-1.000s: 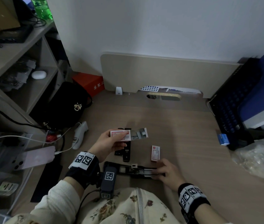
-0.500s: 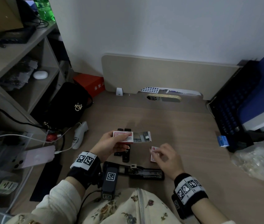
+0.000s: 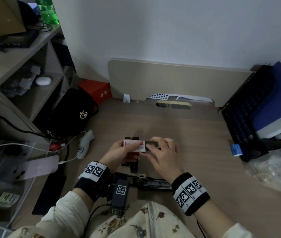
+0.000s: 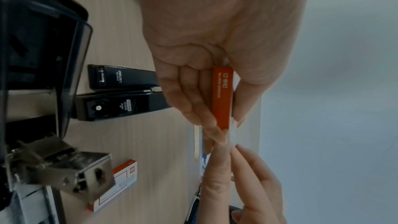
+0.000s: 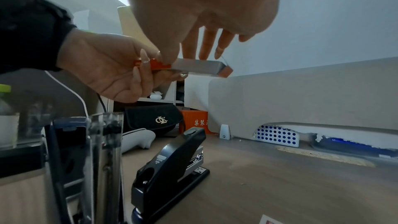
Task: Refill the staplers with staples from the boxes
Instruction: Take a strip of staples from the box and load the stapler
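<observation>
My left hand (image 3: 119,152) grips a red-and-white staple box (image 3: 133,145) above the desk; its orange side (image 4: 223,98) shows between thumb and fingers. The grey inner tray (image 5: 198,67) sticks out to the right. My right hand (image 3: 163,152) has its fingers laid on top of the tray and pinches it. Two shut black staplers (image 4: 122,77) (image 4: 120,106) lie under the hands. A third stapler (image 3: 153,183) lies open near my body. A second staple box (image 4: 122,181) rests on the desk, hidden by my right hand in the head view.
A pink phone (image 3: 40,167) on a cable, a white controller (image 3: 84,143) and a black bag (image 3: 72,114) sit left. A dark keyboard (image 3: 244,107), a small blue box (image 3: 236,149) and a plastic bag (image 3: 273,170) crowd the right. A board (image 3: 170,79) lines the back.
My right hand left the open stapler, passed over the second staple box and rose to the tray sticking out of the held box. The left hand kept holding the box.
</observation>
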Motion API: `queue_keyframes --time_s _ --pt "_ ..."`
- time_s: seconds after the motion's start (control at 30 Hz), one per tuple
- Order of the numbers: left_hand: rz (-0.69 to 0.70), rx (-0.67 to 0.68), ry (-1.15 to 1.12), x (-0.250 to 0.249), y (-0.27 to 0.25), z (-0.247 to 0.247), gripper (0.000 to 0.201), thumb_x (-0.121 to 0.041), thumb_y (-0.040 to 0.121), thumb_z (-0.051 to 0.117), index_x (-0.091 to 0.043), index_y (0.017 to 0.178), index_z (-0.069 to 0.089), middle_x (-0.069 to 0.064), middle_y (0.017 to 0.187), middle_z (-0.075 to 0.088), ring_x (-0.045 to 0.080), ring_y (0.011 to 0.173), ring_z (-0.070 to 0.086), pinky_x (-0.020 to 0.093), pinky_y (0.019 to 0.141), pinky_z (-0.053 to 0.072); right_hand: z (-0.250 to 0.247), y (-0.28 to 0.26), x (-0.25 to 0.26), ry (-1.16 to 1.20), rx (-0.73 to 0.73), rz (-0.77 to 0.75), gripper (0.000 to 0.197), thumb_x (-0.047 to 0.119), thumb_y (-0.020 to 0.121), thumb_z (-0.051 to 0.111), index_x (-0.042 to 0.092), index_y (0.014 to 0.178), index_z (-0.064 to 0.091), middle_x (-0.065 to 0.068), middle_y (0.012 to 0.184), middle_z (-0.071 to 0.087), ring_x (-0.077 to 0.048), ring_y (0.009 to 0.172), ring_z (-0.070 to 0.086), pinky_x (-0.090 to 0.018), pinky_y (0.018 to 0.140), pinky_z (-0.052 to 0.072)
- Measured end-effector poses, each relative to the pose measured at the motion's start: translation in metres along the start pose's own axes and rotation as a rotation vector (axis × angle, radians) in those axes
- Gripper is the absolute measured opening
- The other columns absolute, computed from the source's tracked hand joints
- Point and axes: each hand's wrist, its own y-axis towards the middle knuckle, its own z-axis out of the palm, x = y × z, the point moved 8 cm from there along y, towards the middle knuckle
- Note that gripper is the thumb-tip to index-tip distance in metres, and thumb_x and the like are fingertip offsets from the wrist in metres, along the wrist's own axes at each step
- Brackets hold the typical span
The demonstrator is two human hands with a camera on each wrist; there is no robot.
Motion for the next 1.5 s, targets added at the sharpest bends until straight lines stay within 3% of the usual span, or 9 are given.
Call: queue_keyframes --time_s 0.2,0.4,0.53,0.77,0.87,1.07,1.2,1.4,1.5 --pt "-0.001 0.005 0.004 0.000 0.000 0.001 0.021 -0.020 0.087 0.069 -0.005 0.101 0.065 0.009 0.080 0.070 0.012 0.054 0.063 0.021 0.057 0.054 -0.008 0.002 -0.001 0.144 -0.062 -0.007 0.029 0.047 0.081 0.052 0.026 0.086 0.072 0.012 0.098 0.062 -0.014 0.095 0.038 -0.025 0.080 0.025" --pt "-0.028 0.054 0.005 0.004 -0.002 0.005 0.021 -0.019 0.086 0.069 -0.005 0.102 0.065 0.009 0.081 0.071 0.011 0.057 0.065 0.021 0.058 0.055 0.001 0.003 -0.010 0.335 0.090 0.138 0.022 0.041 0.073 0.074 0.023 0.085 0.071 0.014 0.101 0.058 -0.007 0.099 0.030 -0.031 0.086 0.032" --pt "-0.033 0.059 0.008 0.004 -0.002 0.005 0.016 -0.018 0.087 0.068 -0.008 0.098 0.065 0.008 0.081 0.070 0.011 0.057 0.065 0.021 0.058 0.055 0.000 0.006 -0.013 0.405 0.167 0.198 0.024 0.043 0.072 0.075 0.024 0.085 0.071 0.020 0.101 0.053 -0.007 0.101 0.030 -0.028 0.085 0.024" --pt "-0.071 0.063 0.021 0.009 0.001 0.002 0.021 -0.020 0.087 0.069 -0.007 0.102 0.065 0.007 0.077 0.071 0.013 0.059 0.065 0.022 0.058 0.053 0.001 0.008 -0.018 0.509 0.217 0.217 0.018 0.040 0.072 0.076 0.026 0.081 0.070 0.027 0.084 0.054 -0.006 0.096 0.037 -0.033 0.088 0.031" --pt "-0.103 0.086 0.036 0.013 0.001 0.002 0.038 -0.023 0.086 0.070 -0.001 0.116 0.063 0.006 0.078 0.072 0.013 0.060 0.065 0.023 0.059 0.053 0.000 0.008 -0.021 0.526 0.195 0.254 0.018 0.038 0.072 0.077 0.024 0.082 0.071 0.024 0.081 0.049 -0.006 0.092 0.044 -0.031 0.086 0.032" --pt "-0.112 0.127 0.032 0.014 -0.001 0.008 0.044 -0.025 0.084 0.070 0.000 0.119 0.063 0.004 0.078 0.071 0.012 0.060 0.064 0.022 0.059 0.053 -0.007 0.010 -0.021 0.517 0.135 0.227 0.012 0.034 0.078 0.072 0.024 0.083 0.068 0.012 0.082 0.060 -0.008 0.084 0.051 -0.030 0.080 0.041" --pt "-0.120 0.123 0.025 0.016 0.000 0.006 0.040 -0.023 0.088 0.067 0.000 0.121 0.061 0.004 0.077 0.072 0.012 0.060 0.064 0.022 0.060 0.053 -0.010 0.011 -0.015 0.446 0.126 0.135 0.012 0.034 0.077 0.074 0.026 0.081 0.066 0.014 0.078 0.062 -0.006 0.077 0.051 -0.029 0.075 0.039" --pt "-0.124 0.119 0.022 0.017 0.000 0.005 0.040 -0.024 0.087 0.068 -0.002 0.119 0.062 0.004 0.079 0.072 0.012 0.062 0.065 0.022 0.061 0.054 -0.005 0.009 -0.020 0.650 0.157 0.252 0.016 0.028 0.071 0.080 0.029 0.081 0.067 0.014 0.080 0.057 -0.009 0.081 0.056 -0.038 0.079 0.050" --pt "-0.121 0.117 0.000 0.017 0.000 0.005 0.042 -0.024 0.084 0.070 -0.002 0.119 0.062 0.003 0.078 0.072 0.013 0.063 0.065 0.022 0.059 0.053 -0.010 0.009 -0.026 0.727 0.118 0.283 0.019 0.022 0.072 0.079 0.029 0.084 0.066 0.008 0.087 0.060 -0.008 0.085 0.058 -0.032 0.081 0.051"
